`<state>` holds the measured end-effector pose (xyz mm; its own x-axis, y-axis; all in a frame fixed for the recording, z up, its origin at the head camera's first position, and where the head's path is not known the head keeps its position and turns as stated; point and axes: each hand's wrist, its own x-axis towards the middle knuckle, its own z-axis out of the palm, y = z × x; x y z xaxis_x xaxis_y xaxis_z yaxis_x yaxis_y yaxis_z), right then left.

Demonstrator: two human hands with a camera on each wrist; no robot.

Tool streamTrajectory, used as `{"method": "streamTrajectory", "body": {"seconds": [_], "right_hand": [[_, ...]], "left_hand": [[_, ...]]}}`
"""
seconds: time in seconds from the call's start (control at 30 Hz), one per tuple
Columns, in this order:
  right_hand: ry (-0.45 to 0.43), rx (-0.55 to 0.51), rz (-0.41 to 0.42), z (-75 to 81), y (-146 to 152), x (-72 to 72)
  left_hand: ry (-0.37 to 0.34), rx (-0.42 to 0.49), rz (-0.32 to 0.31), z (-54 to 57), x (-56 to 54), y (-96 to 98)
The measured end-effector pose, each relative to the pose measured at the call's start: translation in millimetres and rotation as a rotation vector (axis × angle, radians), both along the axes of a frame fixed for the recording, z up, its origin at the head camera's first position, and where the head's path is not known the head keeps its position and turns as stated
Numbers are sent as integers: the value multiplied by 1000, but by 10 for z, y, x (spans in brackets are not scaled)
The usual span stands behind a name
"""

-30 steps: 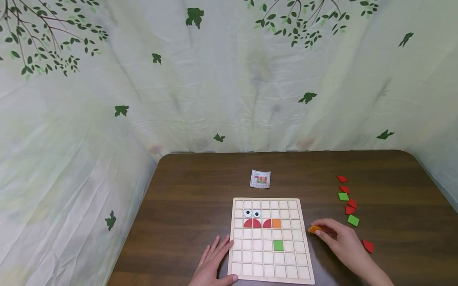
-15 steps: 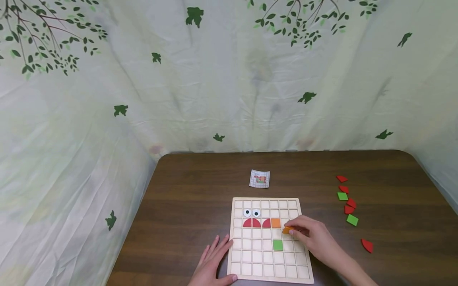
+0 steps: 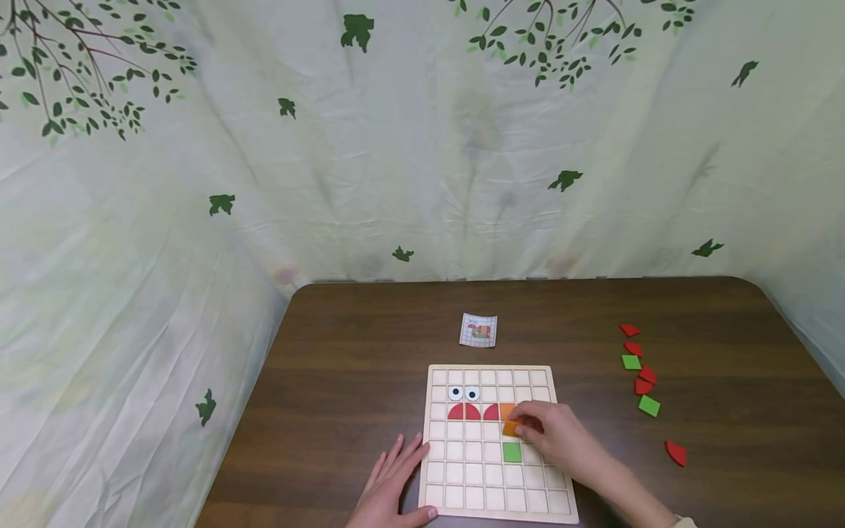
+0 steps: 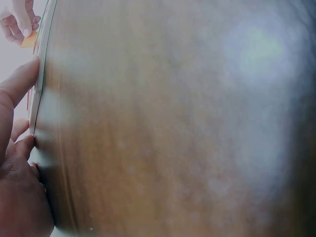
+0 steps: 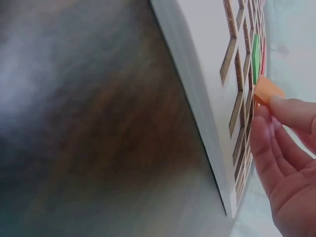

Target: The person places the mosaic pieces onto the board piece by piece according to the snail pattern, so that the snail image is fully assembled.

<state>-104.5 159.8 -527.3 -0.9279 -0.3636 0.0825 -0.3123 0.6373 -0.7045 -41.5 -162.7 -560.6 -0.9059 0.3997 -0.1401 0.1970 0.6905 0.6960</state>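
My right hand (image 3: pixel 554 438) pinches an orange square tile (image 3: pixel 510 428) between thumb and fingers, over the grid board (image 3: pixel 462 496). In the right wrist view the orange tile (image 5: pixel 267 91) is tilted. It hovers over the cell between another orange tile (image 3: pixel 506 411) and a green tile (image 3: pixel 511 452). My left hand (image 3: pixel 391 488) rests with straight fingers against the board's left edge, thumb at the near corner. Two eye tiles (image 3: pixel 463 394) lie on the board above several red quarter-round tiles (image 3: pixel 464 412).
A small printed picture card (image 3: pixel 478 331) lies beyond the board. To the right, a loose column holds red tiles (image 3: pixel 643 387) and green tiles (image 3: pixel 649 405). One red tile (image 3: pixel 676 453) lies nearer, apart from these. A leaf-patterned curtain (image 3: pixel 422 147) hangs behind the brown table (image 3: pixel 343 352).
My right hand has carried the orange tile leftward from beside the board to over the cell under the other orange tile. My left hand has kept its place.
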Motion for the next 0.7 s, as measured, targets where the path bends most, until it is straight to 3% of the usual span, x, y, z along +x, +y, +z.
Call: {"method": "streamTrajectory", "body": {"seconds": [0.17, 0.4, 0.7], "right_hand": [[14, 71, -13, 12, -55, -29], [27, 86, -5, -13, -96, -37], [111, 120, 8, -49, -86, -43]], "left_hand": [[11, -10, 2, -4, 7, -5], [1, -11, 4, 1, 1, 3], [-5, -7, 11, -11, -4, 8]]}}
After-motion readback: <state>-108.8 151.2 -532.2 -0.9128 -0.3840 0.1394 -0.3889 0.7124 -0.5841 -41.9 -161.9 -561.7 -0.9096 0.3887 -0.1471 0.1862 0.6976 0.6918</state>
